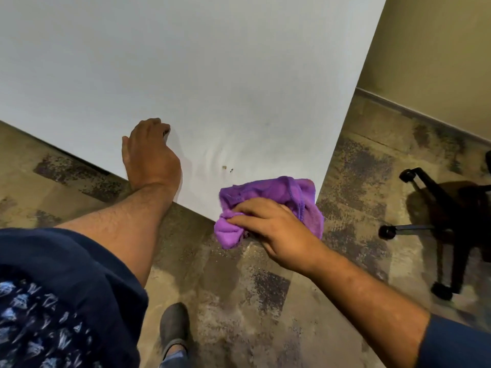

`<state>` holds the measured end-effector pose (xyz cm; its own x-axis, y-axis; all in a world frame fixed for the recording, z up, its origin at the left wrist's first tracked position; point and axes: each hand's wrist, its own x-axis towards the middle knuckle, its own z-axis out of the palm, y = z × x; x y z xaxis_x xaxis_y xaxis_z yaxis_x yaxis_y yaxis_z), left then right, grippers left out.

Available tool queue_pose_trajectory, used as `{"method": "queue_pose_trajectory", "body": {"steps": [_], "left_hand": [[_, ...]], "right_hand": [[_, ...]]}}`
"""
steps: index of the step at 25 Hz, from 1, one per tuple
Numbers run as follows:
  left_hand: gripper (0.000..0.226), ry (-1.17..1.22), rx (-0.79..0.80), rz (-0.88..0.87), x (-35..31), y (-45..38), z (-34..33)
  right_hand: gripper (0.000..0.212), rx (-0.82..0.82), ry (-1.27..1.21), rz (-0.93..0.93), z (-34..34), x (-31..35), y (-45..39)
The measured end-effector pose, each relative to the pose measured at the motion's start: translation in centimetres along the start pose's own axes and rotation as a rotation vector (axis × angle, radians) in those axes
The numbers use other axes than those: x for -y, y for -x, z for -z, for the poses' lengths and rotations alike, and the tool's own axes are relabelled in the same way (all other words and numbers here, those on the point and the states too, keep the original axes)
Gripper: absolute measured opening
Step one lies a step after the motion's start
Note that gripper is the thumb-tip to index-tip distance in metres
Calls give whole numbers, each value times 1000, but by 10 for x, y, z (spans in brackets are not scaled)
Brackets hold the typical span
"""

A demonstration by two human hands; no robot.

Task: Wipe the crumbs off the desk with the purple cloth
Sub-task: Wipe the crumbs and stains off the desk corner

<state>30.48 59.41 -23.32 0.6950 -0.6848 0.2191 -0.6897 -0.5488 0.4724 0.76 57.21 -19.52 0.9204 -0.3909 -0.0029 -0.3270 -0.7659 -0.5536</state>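
My right hand (268, 229) is closed around a bunched purple cloth (265, 205), fingers curled over its top and pinching the folds, at the near right corner of the white table (186, 62). Part of the cloth lies on the tabletop at that corner and part hangs past the near edge, over the carpeted floor (239, 288). The cloth looks soft, light and limp, a fuzzy microfibre with a stitched hem; I judge it will crumple and slip unless I hold it in a wad or press it flat under my palm. Just beyond the cloth, toward the middle of the table and not touching it, sit a few small crumbs (227, 168), one pale and one or two dark. My left hand (151, 152) rests on the table near the near edge, palm down with fingers bent under; it holds nothing that I can see, and seems to steady me. The rest of the tabletop is bare white. Off the right edge stands the wheeled base of an office chair (435, 227), and my shoe (174, 328) shows below.
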Motion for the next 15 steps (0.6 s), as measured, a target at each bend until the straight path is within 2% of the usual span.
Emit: {"method": "queue_pose_trajectory", "body": {"steps": [2,5,8,11,15], "left_hand": [[44,-1,-3,9,-3,2,1],[50,5,-4,11,-7,4,2],[52,-4,-5,3,-5,3,3],[53,-11,7,5,-2,3,5],[49,-28,26,3,-6,2,6]], "right_hand": [[41,-19,26,-46,3,-6,-9],[47,-192,57,-212,8,-14,-59],[41,-306,33,-336,8,-16,-108],[38,-297,65,-327,2,0,-105],[40,-239,70,-257,-12,23,-48]]}}
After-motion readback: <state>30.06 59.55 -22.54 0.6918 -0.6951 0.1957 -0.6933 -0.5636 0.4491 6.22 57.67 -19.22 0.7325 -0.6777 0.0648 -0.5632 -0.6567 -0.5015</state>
